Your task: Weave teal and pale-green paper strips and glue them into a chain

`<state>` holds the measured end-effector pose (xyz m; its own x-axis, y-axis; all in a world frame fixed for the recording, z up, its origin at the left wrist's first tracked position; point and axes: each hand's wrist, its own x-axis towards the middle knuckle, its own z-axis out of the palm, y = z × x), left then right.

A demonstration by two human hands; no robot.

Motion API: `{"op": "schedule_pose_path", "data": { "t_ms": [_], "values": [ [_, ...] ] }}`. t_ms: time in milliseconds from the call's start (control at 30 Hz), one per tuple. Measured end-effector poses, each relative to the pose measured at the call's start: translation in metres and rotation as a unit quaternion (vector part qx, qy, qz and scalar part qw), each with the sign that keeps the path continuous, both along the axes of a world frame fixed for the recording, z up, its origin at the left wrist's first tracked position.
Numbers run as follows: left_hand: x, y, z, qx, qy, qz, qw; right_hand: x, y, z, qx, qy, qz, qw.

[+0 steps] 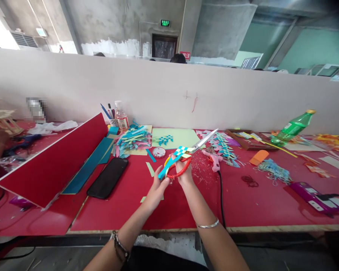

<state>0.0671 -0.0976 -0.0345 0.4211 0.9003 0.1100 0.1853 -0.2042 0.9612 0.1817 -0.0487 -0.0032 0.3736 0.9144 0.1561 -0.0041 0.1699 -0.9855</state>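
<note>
My right hand (183, 171) is closed through the red handles of a pair of scissors (199, 145), whose blades point up and to the right. My left hand (156, 190) pinches the lower end of a woven paper piece (176, 158) of blue and yellow strips. The woven end lies against the scissors near the blades' base. Both hands hover over the red table (169, 210).
A black phone (107, 177) lies left of my hands beside a tilted red board (53, 162). Several paper strips (132, 139), a pink glue gun (213, 160) with its cable, a green bottle (293, 128), a small clear bottle (121, 116) and a wooden tray (250, 140) are behind.
</note>
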Motion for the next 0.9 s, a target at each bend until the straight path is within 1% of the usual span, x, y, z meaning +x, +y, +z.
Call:
{"op": "schedule_pose_path", "data": {
  "t_ms": [33,100,200,267,333,400,433,500,600,667,700,767,800,833,867,900],
  "values": [
    [0.004,0.000,0.001,0.005,-0.013,0.011,1.000,-0.001,0.003,-0.001,-0.001,0.000,-0.004,1.000],
    [0.009,-0.001,0.005,-0.008,-0.025,0.043,0.999,-0.001,0.007,-0.001,-0.004,-0.003,-0.013,1.000],
    [0.004,-0.001,0.009,-0.012,0.040,0.057,0.998,0.004,0.013,0.001,-0.008,-0.009,-0.036,0.999],
    [-0.010,-0.002,0.012,0.013,0.100,0.047,0.994,0.012,0.016,0.004,-0.010,-0.010,-0.056,0.998],
    [-0.028,-0.003,0.014,0.077,0.179,0.025,0.980,0.023,0.017,0.008,-0.010,-0.013,-0.077,0.997],
    [-0.047,-0.004,0.013,0.162,0.273,0.012,0.948,0.033,0.017,0.011,-0.004,-0.019,-0.096,0.995],
    [-0.055,-0.004,0.011,0.182,0.312,-0.007,0.933,0.038,0.017,0.013,0.001,-0.023,-0.105,0.994],
    [-0.067,-0.003,0.006,0.192,0.351,-0.026,0.916,0.047,0.016,0.014,0.013,-0.031,-0.121,0.992],
    [-0.072,0.000,0.002,0.188,0.352,-0.042,0.916,0.059,0.016,0.015,0.022,-0.041,-0.141,0.989],
    [-0.073,0.003,0.007,0.196,0.333,-0.032,0.922,0.065,0.016,0.016,0.022,-0.047,-0.154,0.987],
    [-0.074,0.005,0.012,0.203,0.323,-0.014,0.924,0.068,0.016,0.017,0.021,-0.051,-0.158,0.986],
    [-0.082,0.011,0.025,0.223,0.306,0.049,0.924,0.073,0.016,0.018,0.020,-0.057,-0.160,0.985],
    [-0.088,0.014,0.031,0.229,0.306,0.083,0.920,0.075,0.016,0.018,0.019,-0.060,-0.158,0.985],
    [-0.094,0.016,0.036,0.241,0.314,0.099,0.913,0.076,0.015,0.018,0.018,-0.064,-0.156,0.986],
    [-0.101,0.018,0.040,0.248,0.332,0.096,0.905,0.077,0.015,0.017,0.016,-0.067,-0.152,0.986],
    [-0.107,0.019,0.042,0.245,0.363,0.074,0.896,0.077,0.014,0.016,0.013,-0.071,-0.148,0.986]
  ]
}}
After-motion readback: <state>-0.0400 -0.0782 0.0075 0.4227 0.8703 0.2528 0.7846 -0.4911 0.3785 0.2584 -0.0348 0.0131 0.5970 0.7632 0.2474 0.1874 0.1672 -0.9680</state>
